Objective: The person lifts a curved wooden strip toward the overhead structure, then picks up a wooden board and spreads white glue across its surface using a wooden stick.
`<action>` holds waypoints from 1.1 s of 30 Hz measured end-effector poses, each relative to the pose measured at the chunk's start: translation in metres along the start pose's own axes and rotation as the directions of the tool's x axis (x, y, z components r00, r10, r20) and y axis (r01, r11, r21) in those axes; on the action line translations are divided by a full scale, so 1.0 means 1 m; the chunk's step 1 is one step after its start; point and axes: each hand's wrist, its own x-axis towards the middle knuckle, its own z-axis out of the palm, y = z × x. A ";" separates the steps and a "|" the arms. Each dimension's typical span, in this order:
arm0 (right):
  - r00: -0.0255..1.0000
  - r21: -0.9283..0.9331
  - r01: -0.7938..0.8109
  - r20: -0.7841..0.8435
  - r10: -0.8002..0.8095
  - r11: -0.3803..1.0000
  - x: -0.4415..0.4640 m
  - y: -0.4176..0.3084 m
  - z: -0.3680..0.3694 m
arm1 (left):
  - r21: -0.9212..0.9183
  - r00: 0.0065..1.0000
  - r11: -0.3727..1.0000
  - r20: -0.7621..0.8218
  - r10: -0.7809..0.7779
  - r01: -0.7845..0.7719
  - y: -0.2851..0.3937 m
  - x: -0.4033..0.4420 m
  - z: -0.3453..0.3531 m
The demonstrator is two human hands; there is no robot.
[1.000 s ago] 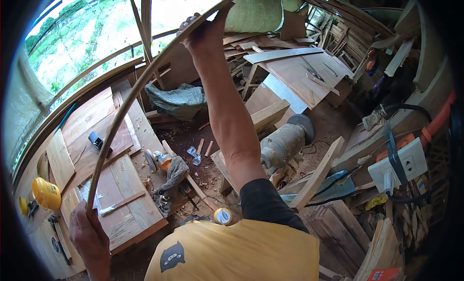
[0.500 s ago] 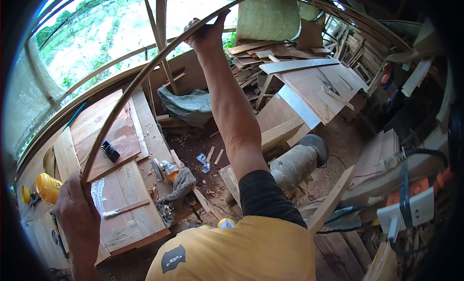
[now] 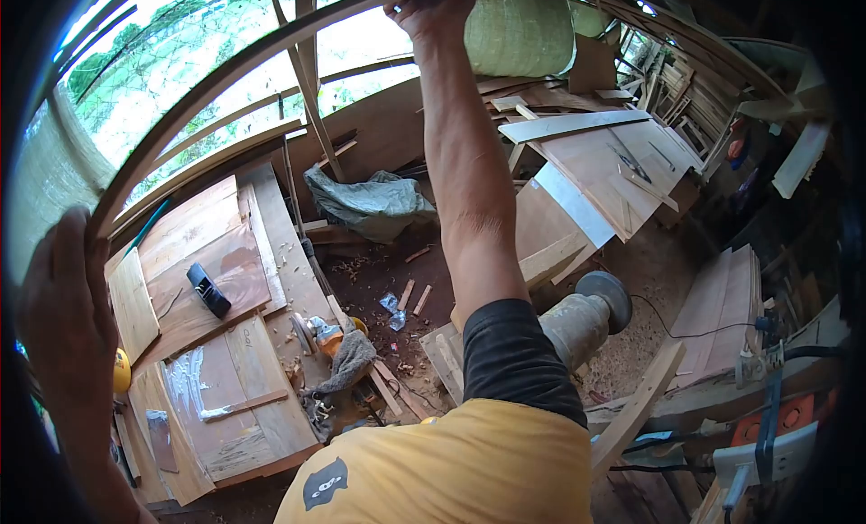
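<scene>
A long, thin wooden strip (image 3: 271,41), bowed in this wide view, runs from the left side up past the top edge. My left hand (image 3: 68,317) is closed around its lower end, fingers pointing up. Stretched far forward, my right hand (image 3: 437,17) grips the strip from below near the top edge; its fingertips are partly cut off. Below the strip, wooden panels (image 3: 212,244) lie on a bench, with a black hand plane (image 3: 209,290) on them. White paste (image 3: 187,380) is smeared on a nearer panel, beside a small wood strip (image 3: 248,405).
An angle grinder (image 3: 327,335) and a grey cloth (image 3: 347,357) lie at the bench's right edge. A grey motor with a disc (image 3: 577,326) stands right of my arm. Further right are a plywood-topped table (image 3: 586,177), a beam (image 3: 636,407) and a white power strip (image 3: 767,456).
Both hands have shifted with the strip: the left moved left and up, the right moved up and to the right. The view has turned slightly, and less of the yellow container shows.
</scene>
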 end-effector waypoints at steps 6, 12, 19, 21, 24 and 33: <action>0.940 0.203 0.176 0.255 -0.226 0.963 0.054 -0.011 -0.019 | -0.024 0.995 0.996 -0.050 0.082 -0.083 0.020 0.066 0.014; 0.894 0.282 -0.029 0.436 -0.101 0.959 -0.110 0.218 0.044 | -0.145 0.990 0.982 -0.089 0.111 -0.123 0.069 0.131 0.040; 0.635 0.191 -0.070 0.766 -0.104 0.979 -0.091 0.234 0.063 | -0.196 0.880 0.979 -0.473 -0.042 -0.058 0.043 0.060 0.009; 0.971 0.370 0.010 0.219 -0.097 0.929 -0.113 0.216 0.111 | -0.322 0.828 0.941 -0.496 -0.262 0.105 0.018 0.002 0.007; 0.987 0.235 0.034 0.142 -0.069 0.971 -0.074 0.180 0.091 | -0.367 0.664 0.887 -0.594 -0.455 0.279 -0.038 -0.071 0.011; 0.985 0.174 0.053 0.152 -0.080 0.983 -0.006 0.092 0.047 | -0.341 0.429 0.809 -0.713 -0.555 0.479 -0.162 -0.124 0.048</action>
